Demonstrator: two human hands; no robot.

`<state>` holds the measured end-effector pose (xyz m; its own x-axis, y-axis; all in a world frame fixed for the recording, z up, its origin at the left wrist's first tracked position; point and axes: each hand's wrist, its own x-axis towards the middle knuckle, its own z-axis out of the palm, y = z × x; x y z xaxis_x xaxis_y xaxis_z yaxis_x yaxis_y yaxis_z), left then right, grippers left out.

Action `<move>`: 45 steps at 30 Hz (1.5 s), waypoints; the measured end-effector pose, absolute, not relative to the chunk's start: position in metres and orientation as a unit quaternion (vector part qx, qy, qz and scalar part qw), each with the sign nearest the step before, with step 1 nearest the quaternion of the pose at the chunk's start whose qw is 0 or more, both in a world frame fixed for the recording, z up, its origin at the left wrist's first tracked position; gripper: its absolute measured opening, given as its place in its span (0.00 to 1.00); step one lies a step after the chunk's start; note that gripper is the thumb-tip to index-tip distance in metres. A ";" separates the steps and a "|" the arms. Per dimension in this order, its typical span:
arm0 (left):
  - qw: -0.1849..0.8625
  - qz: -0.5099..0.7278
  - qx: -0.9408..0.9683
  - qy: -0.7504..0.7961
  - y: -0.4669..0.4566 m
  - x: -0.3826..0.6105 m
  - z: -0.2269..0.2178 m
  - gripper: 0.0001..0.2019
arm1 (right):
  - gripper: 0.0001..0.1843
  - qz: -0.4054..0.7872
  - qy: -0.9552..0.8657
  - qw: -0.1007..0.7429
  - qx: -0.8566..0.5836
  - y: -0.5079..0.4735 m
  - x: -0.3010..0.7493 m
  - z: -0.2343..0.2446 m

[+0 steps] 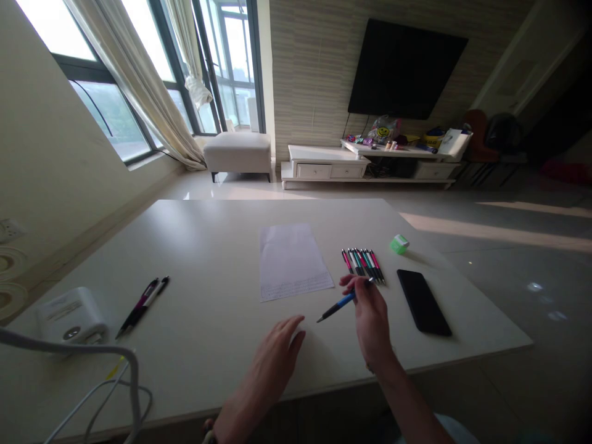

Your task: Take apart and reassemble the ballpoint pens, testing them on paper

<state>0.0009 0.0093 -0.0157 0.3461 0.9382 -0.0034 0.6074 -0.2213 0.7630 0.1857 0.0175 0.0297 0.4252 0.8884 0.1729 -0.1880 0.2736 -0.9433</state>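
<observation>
My right hand (370, 314) is shut on a blue and black pen (340, 306), which points down and to the left above the white table (217, 246). My left hand (272, 357) lies open near the table's front edge and holds nothing. Ahead of it is a sheet of paper (291, 262) with faint writing near its lower edge. Just beyond my right hand, a tight group of several pink, teal and black pens (363, 265) lies side by side. To the right of my right hand rests a black smartphone (423, 302), face down or dark.
A green block (399, 244), perhaps an eraser, lies behind the phone. Two dark pens (143, 306) and a white device (71, 316) sit at the table's left, with a white cable (134, 388) in front. A wall socket (9, 230) is on the left wall.
</observation>
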 end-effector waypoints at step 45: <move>0.062 0.082 0.876 0.471 -0.021 0.016 -0.044 0.27 | 0.09 0.353 -0.581 0.460 -0.571 0.069 0.127 -0.041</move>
<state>0.0158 -0.0208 -0.0441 0.5422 0.8360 0.0842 0.8157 -0.5477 0.1862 0.1265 0.0689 -0.0411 0.0750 0.9886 0.1303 0.3389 0.0976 -0.9358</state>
